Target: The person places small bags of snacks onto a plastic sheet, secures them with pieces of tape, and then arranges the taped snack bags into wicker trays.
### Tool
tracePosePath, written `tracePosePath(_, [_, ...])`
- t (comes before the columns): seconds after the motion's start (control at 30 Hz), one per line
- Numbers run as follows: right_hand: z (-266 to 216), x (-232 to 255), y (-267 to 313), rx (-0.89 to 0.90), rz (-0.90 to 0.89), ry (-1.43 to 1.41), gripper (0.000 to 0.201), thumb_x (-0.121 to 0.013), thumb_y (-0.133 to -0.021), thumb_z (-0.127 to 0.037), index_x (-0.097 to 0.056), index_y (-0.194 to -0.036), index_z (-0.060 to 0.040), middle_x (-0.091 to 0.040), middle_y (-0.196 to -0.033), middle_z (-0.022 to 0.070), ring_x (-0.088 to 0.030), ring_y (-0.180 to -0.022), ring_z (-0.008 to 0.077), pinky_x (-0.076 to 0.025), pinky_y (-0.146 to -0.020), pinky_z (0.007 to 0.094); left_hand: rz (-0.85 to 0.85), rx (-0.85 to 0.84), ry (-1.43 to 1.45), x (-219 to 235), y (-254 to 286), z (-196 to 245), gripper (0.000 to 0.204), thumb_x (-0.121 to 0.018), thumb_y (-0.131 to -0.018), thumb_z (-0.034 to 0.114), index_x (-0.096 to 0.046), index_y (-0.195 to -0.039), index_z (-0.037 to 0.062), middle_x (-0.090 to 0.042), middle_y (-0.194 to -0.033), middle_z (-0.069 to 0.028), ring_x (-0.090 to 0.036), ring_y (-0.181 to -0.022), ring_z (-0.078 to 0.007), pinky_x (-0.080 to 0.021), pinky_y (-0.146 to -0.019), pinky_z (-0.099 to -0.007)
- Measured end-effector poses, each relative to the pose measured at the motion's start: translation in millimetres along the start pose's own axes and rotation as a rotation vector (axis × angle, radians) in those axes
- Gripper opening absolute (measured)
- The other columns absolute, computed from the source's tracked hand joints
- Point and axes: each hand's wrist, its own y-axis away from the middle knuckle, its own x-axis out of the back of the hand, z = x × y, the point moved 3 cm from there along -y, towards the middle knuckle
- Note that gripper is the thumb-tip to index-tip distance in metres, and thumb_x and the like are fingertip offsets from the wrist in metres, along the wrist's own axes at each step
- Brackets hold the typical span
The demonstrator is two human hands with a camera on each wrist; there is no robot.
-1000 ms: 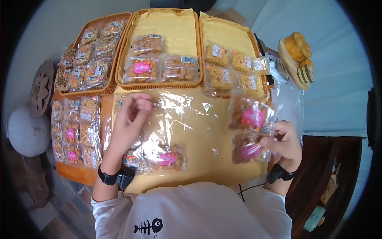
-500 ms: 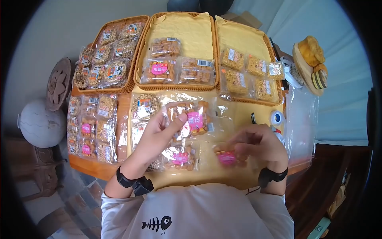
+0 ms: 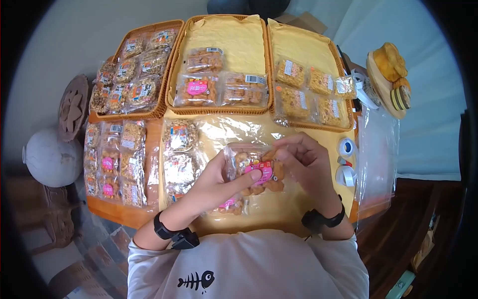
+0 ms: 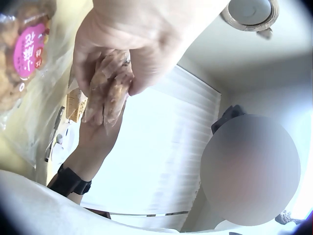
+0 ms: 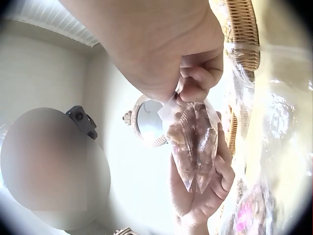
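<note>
My left hand (image 3: 216, 182) grips two clear packets of small fried dough twists (image 3: 272, 183) laid back to back, its thumb across the pink label. Seen edge-on in the right wrist view, the packets (image 5: 195, 142) lie side by side. At their upper right edge, my right hand (image 3: 309, 167) pinches the plastic with thumb and fingers. Below them on the table is another pink-labelled packet (image 3: 234, 207), partly covered by the left hand. Nut-cluster packets (image 3: 181, 134) lie in a column left of the hands, with shiny clear plastic about them.
Three wicker baskets stand along the back: nut packets in the left (image 3: 172, 82), dough twists in the middle (image 3: 269, 60), yellow snack packets in the right (image 3: 343, 70). A filled clear bag (image 3: 117, 162) lies at left. Tape rolls (image 3: 347, 147) and flat plastic bags (image 3: 376, 154) are at right.
The left hand, empty at first, took a packet and moved right with it. The right hand brought a second packet from the right against it. Both hands now meet over mid-table.
</note>
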Motion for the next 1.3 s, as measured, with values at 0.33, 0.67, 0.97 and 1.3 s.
tracePosePath(0.33, [24.3,28.5,10.9,-0.054,0.054,-0.122,0.019,-0.064,-0.105,-0.01,-0.059,-0.123,-0.0055,-0.062,-0.087,-0.0012,-0.052,-0.065,0.0034,-0.041,-0.055,0.0205,0.338,-0.158,-0.301,54.2,-26.4,60.2,0.055,-0.077,-0.098,0.018,-0.049,-0.142,0.0007,-0.068,-0.122,-0.0096,-0.071,-0.103,-0.0163,-0.062,-0.084,-0.0292])
tracePosePath(0.67, [40.4,27.4,12.3,-0.076,-0.084,-0.184,0.01,-0.062,-0.107,-0.008,-0.062,-0.116,-0.0028,-0.062,-0.094,-0.0044,-0.052,-0.08,-0.0007,-0.043,-0.068,0.0185,0.399,-0.064,-0.747,124.7,-231.0,92.9,0.058,-0.076,-0.098,0.024,-0.047,-0.135,-0.0095,-0.068,-0.103,-0.0143,-0.073,-0.095,-0.0191,-0.064,-0.07,-0.0298])
tracePosePath(0.97, [43.0,36.4,11.6,-0.066,-0.034,-0.119,0.008,-0.063,-0.107,-0.009,-0.064,-0.11,-0.0023,-0.061,-0.088,-0.0054,-0.05,-0.073,-0.002,-0.041,-0.062,0.0175,0.323,0.171,-1.344,95.2,-242.8,103.4,0.074,-0.068,-0.099,0.041,-0.044,-0.138,-0.018,-0.074,-0.083,-0.0257,-0.076,-0.079,-0.0286,-0.06,-0.069,-0.0435])
tracePosePath(1.3, [54.3,50.2,11.1,-0.156,0.01,-0.001,0.018,-0.055,-0.108,-0.009,-0.056,-0.123,0.0005,-0.065,-0.093,0.0051,-0.062,-0.073,0.0077,-0.052,-0.066,0.0242,0.398,-0.535,-1.395,66.1,-140.3,113.9,0.035,-0.067,-0.101,0.021,-0.064,-0.129,-0.001,-0.074,-0.11,-0.0244,-0.077,-0.089,-0.0306,-0.06,-0.076,-0.0376])
